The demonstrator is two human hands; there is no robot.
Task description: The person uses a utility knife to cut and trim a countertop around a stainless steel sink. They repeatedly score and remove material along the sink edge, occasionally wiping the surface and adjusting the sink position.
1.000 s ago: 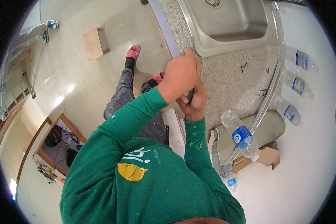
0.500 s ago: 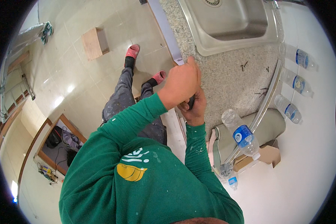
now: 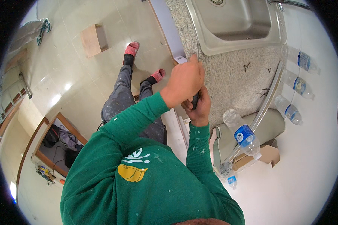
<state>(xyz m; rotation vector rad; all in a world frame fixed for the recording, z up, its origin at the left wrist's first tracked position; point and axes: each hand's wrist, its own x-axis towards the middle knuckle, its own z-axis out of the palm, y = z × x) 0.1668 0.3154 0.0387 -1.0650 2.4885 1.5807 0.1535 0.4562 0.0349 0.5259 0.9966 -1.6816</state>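
Observation:
Both my hands meet at the front edge of the speckled stone counter (image 3: 229, 75). The right hand (image 3: 202, 108) is closed around a dark, rounded object (image 3: 195, 100), mostly covered by fingers, so its kind does not show. Just above and against it, my left hand (image 3: 182, 83) is closed with its knuckles up. What that hand grips, if anything, is hidden. Several small dark screws (image 3: 246, 66) lie on the counter to the right of the hands.
A steel sink (image 3: 233, 22) is set into the counter ahead. Along the right wall stand plastic bottles (image 3: 300, 86), with another bottle (image 3: 245, 137) nearer me. A rolled grey-green mat (image 3: 266, 125) and a cardboard box (image 3: 257, 157) lie close by. A wooden box (image 3: 94, 40) sits on the tiled floor.
Both hands have shifted very slightly to the right, still together, and the left hand has turned a little. The whole view has moved slightly. Nothing has visibly been let go.

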